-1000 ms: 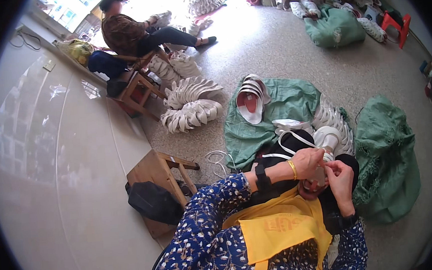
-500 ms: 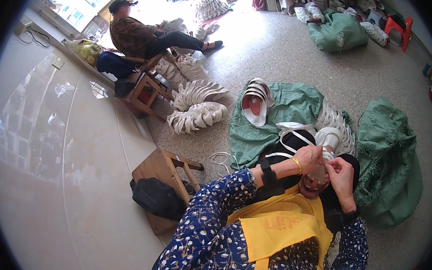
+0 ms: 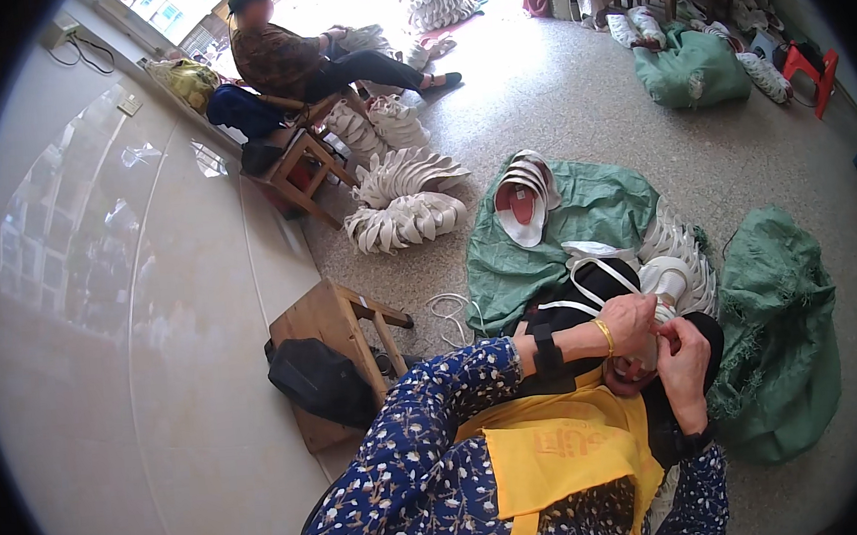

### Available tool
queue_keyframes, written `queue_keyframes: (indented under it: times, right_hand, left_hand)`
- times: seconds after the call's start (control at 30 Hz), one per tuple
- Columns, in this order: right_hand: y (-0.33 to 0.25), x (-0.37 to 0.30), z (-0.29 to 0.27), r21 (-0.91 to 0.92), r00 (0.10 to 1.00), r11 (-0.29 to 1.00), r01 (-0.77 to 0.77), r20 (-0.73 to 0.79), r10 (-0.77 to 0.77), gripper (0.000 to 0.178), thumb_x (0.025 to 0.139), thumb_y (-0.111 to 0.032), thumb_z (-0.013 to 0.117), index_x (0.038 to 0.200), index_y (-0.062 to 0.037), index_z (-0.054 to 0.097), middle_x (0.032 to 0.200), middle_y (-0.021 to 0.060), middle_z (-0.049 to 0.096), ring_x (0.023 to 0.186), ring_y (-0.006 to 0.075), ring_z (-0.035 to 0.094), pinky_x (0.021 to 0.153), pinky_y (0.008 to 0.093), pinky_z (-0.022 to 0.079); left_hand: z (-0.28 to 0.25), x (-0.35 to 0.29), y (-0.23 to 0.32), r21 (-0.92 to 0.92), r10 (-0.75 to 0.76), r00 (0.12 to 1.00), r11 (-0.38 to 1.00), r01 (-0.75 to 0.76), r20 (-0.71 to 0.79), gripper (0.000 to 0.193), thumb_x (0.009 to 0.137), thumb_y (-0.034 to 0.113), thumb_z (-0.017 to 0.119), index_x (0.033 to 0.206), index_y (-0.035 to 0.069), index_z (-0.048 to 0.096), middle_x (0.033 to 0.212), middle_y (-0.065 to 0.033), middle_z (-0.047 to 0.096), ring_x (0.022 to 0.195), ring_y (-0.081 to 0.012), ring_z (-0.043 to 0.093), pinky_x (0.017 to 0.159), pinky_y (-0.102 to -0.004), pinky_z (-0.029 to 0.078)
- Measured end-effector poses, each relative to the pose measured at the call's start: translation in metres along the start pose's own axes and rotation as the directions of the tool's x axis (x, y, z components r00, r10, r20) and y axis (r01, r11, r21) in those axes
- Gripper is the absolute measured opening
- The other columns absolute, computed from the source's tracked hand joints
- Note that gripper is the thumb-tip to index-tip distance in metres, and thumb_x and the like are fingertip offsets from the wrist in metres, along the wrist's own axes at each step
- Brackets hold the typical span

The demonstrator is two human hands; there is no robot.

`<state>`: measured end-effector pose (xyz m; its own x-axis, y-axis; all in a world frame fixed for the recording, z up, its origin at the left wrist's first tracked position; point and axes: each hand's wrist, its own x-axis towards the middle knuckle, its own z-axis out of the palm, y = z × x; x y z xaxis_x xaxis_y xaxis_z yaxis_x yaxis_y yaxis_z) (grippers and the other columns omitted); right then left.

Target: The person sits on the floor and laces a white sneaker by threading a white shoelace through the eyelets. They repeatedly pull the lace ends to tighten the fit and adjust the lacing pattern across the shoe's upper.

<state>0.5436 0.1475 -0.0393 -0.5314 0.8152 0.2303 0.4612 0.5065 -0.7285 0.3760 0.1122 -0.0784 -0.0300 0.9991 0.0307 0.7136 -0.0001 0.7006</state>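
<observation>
My left hand, with a yellow bangle and a black wrist strap, meets my right hand over my lap. Both pinch a small white shoe piece between their fingers; most of it is hidden by the fingers. Just beyond the hands lies a white shoe part on black fabric with white stripes. A yellow apron covers my front below the hands.
Green sacks with stacked white soles lie around my lap. Fans of white soles lie on the floor. A wooden stool with a black bag stands to my left. Another person sits by the wall.
My hands stay pressed together over my lap, barely shifting. The view has tilted a little, so the seated person and the sole piles sit lower in the picture.
</observation>
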Motion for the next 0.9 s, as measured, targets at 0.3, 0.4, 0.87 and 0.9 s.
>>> queue_keyframes:
  times: [0.3, 0.4, 0.87, 0.9]
  right_hand:
    - [-0.002, 0.002, -0.004, -0.010, 0.997, 0.998, -0.060, 0.041, 0.061, 0.010, 0.080, 0.003, 0.071, 0.087, 0.0003, 0.065, 0.081, 0.0128, 0.061, 0.067, 0.0291, 0.063, 0.061, 0.0394, 0.049]
    - [-0.001, 0.000, -0.004, -0.028, 1.000, 1.000, -0.013, 0.013, 0.013, 0.008, 0.082, 0.003, 0.070, 0.087, 0.0005, 0.065, 0.081, 0.0143, 0.062, 0.068, 0.0311, 0.064, 0.062, 0.0412, 0.049]
    - [-0.008, -0.001, -0.017, -0.040, 0.996, 0.996, 0.085, 0.030, -0.084, 0.010, 0.085, 0.005, 0.065, 0.081, 0.0017, 0.056, 0.072, 0.0141, 0.057, 0.063, 0.0292, 0.061, 0.058, 0.0374, 0.046]
    - [-0.006, -0.001, -0.020, -0.001, 0.998, 0.999, 0.050, 0.030, -0.050, 0.011, 0.085, 0.006, 0.064, 0.080, 0.0015, 0.056, 0.070, 0.0132, 0.057, 0.061, 0.0270, 0.061, 0.057, 0.0363, 0.046]
  left_hand:
    - [0.001, -0.002, -0.002, -0.016, 0.060, 0.998, 0.998, -0.060, -0.031, 0.023, 0.075, 0.009, 0.071, 0.091, 0.005, 0.055, 0.085, -0.0151, 0.065, 0.087, -0.0378, 0.067, 0.071, -0.0478, 0.051]
    - [0.002, -0.001, -0.003, -0.013, 0.039, 0.999, 0.999, -0.039, -0.030, 0.020, 0.077, 0.010, 0.069, 0.090, 0.005, 0.055, 0.083, -0.0154, 0.065, 0.085, -0.0380, 0.066, 0.070, -0.0482, 0.051]
    - [-0.020, -0.004, -0.005, -0.086, 0.142, 0.990, 0.986, -0.143, -0.016, 0.016, 0.076, 0.009, 0.067, 0.089, 0.007, 0.058, 0.081, -0.0151, 0.063, 0.083, -0.0393, 0.061, 0.073, -0.0484, 0.049]
    - [-0.025, -0.002, -0.009, -0.037, 0.162, 0.986, 0.986, -0.163, -0.025, 0.017, 0.076, 0.009, 0.067, 0.090, 0.007, 0.058, 0.081, -0.0155, 0.063, 0.083, -0.0395, 0.061, 0.073, -0.0486, 0.049]
